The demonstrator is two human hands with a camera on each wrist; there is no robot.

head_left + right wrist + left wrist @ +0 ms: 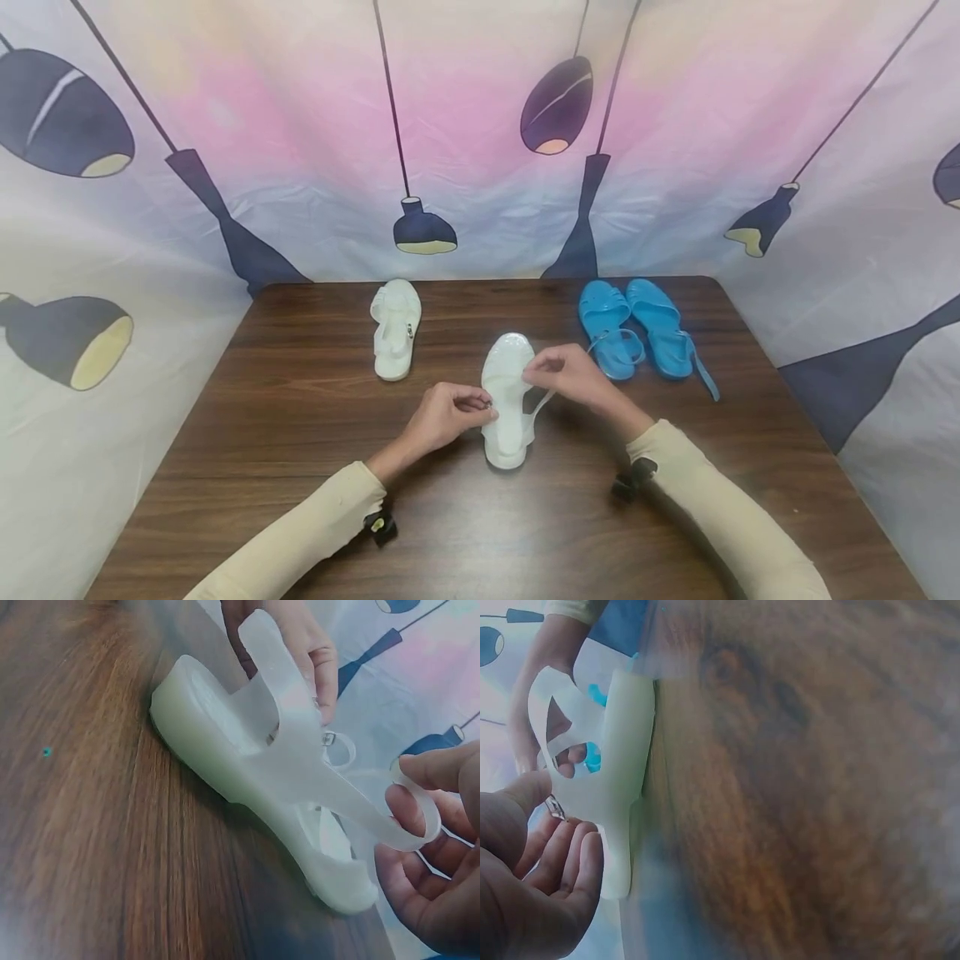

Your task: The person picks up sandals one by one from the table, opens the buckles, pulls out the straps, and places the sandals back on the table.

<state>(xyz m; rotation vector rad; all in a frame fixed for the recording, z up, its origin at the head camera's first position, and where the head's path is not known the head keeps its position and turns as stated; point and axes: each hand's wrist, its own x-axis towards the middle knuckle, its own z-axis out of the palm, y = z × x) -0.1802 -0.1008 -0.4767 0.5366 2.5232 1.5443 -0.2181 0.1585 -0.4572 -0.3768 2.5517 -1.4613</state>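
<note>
A white sandal (506, 354) stands on the wooden table between the two hands, its toe pointing away from me. On its left side my left hand (446, 414) pinches the small metal buckle (556, 808) between thumb and fingers. My right hand (576, 379) is on the other side, gripping the free end of the sandal's thin ankle strap (375, 819). That strap bends in a loop between thumb and fingers in the right wrist view. The sole (196, 742) of the sandal lies flat on the table.
A second white sandal (393, 358) with a buckle lies at the back left of the table (300, 492). Two blue sandals (604, 310) (660, 321) lie side by side at the back right, near my right hand. A cloth printed with lamps (480, 158) hangs behind the table's back edge.
</note>
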